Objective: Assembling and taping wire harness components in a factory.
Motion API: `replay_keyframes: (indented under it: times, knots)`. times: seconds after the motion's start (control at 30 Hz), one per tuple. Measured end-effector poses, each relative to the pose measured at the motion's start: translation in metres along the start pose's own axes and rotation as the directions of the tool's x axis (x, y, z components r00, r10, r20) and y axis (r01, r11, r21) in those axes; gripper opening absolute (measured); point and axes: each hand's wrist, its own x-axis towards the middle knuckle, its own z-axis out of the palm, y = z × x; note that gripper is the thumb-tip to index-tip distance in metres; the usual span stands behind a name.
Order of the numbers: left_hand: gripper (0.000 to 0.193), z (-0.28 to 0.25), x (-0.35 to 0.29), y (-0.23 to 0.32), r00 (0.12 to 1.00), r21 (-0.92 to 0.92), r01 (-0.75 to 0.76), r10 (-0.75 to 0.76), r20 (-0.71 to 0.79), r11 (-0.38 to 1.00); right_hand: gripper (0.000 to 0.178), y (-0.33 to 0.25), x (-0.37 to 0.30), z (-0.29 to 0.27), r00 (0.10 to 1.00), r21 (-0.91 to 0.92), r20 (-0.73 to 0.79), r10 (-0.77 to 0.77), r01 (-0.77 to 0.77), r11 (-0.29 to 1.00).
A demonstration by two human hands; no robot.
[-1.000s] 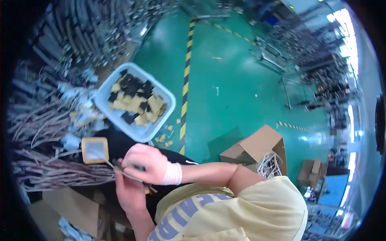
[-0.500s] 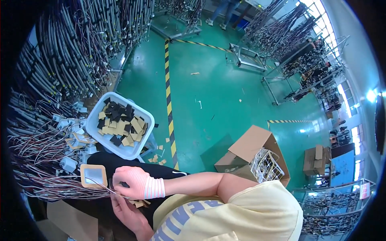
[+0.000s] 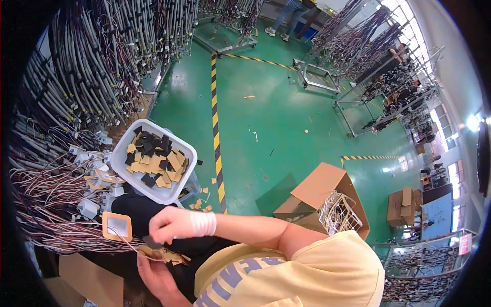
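Note:
My right hand (image 3: 174, 225), a striped band round its wrist, is closed on a small dark foam pad (image 3: 151, 242). Just below it, my left hand (image 3: 152, 271) pinches a thin pale wire (image 3: 128, 242). That wire runs over a white square part with a tan rim (image 3: 116, 226), left of both hands. Tan foam pads (image 3: 175, 257) lie on my dark-clothed lap, close to the left hand's fingers. Some of the left hand's fingertips are hard to make out.
A white tub (image 3: 190, 148) of black and tan pads (image 3: 149, 162) stands beyond my hands. Bundled wires (image 3: 56, 225) lie at left beneath hanging cable harnesses (image 3: 97, 61). An open carton (image 3: 319, 187) stands at right. A person (image 3: 289, 18) stands far off.
My right hand has lifted slightly away from the left one and turned, and the dark pad shows below its fingers. The left hand has shifted a little down and left, still on the wire.

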Motion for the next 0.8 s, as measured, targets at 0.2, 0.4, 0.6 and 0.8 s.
replay_keyframes:
  times: [0.2,0.4,0.6,0.8]
  knots:
    - [0.019,-0.013,0.002,0.012,0.976,0.587,-0.065,0.173,-0.130,0.807,0.019,0.022,0.008,-0.023,0.994,0.431,0.111,-0.017,-0.033,0.902]
    - [0.013,0.013,-0.010,0.024,0.951,0.774,-0.007,0.243,-0.190,0.633,0.014,0.009,0.005,0.000,0.989,0.046,0.001,0.148,-0.148,0.988]
    - [0.015,0.028,-0.017,0.021,0.910,0.498,-0.106,0.286,-0.299,0.860,0.022,0.022,0.028,0.016,0.974,0.233,0.094,0.204,-0.221,0.947]
    - [0.026,0.023,-0.028,0.024,0.884,0.384,-0.115,0.270,-0.381,0.916,0.027,0.036,0.044,0.032,0.923,0.267,0.114,0.368,-0.385,0.883]
